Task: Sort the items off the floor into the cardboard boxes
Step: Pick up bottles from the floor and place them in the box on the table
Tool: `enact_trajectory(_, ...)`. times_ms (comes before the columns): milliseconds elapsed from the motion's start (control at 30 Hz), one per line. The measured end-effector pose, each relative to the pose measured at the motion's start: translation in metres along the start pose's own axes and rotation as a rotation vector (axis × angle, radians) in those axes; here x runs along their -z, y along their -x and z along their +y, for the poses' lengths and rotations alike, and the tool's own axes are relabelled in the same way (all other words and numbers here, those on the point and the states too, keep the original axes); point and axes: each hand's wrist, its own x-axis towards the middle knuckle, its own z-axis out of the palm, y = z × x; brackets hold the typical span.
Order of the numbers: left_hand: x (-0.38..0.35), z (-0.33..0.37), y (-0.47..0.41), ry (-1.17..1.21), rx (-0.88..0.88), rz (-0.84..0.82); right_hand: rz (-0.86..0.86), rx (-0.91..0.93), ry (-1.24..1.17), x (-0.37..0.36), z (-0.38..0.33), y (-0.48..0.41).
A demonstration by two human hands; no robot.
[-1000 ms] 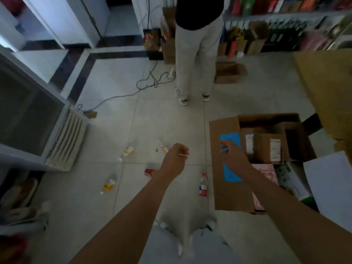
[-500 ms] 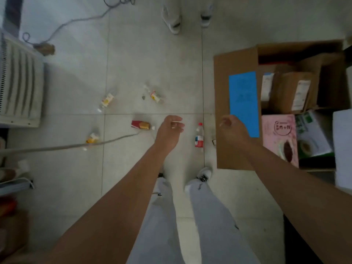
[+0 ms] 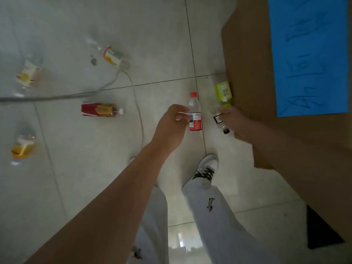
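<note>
My left grip [image 3: 171, 126] pinches a thin white stick [image 3: 183, 113] near the red-label bottle [image 3: 195, 120] lying on the floor [image 3: 66, 178]; my right grip [image 3: 235, 121] touches the green-label bottle [image 3: 223, 92] beside the cardboard box [image 3: 247, 63], clasped or not I cannot tell. I'd wrap its middle before lifting; the box's inside is out of view.

Your smooth pale grey floor tiles [image 3: 152, 35] shine glossy. The brown cardboard box flap [image 3: 247, 54] and the blue paper sheet [image 3: 308, 54] on it look matt. The red-labelled clear plastic bottle [image 3: 194, 115] and the yellow-green-labelled clear plastic bottle [image 3: 222, 96] gleam. Your light grey trousers [image 3: 219, 216] are soft cloth
</note>
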Motion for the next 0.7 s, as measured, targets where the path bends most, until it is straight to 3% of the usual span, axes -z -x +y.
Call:
enact_trajectory(267,-0.008,-0.082,-0.068,-0.157,0.041,0.031,0.067,-0.052,0.194,-0.079,0.014,-0.094)
enact_trajectory(700,0.017,-0.189,-0.122,-0.166,0.096,0.082,0.120,-0.142,0.191,-0.175,0.015,-0.183)
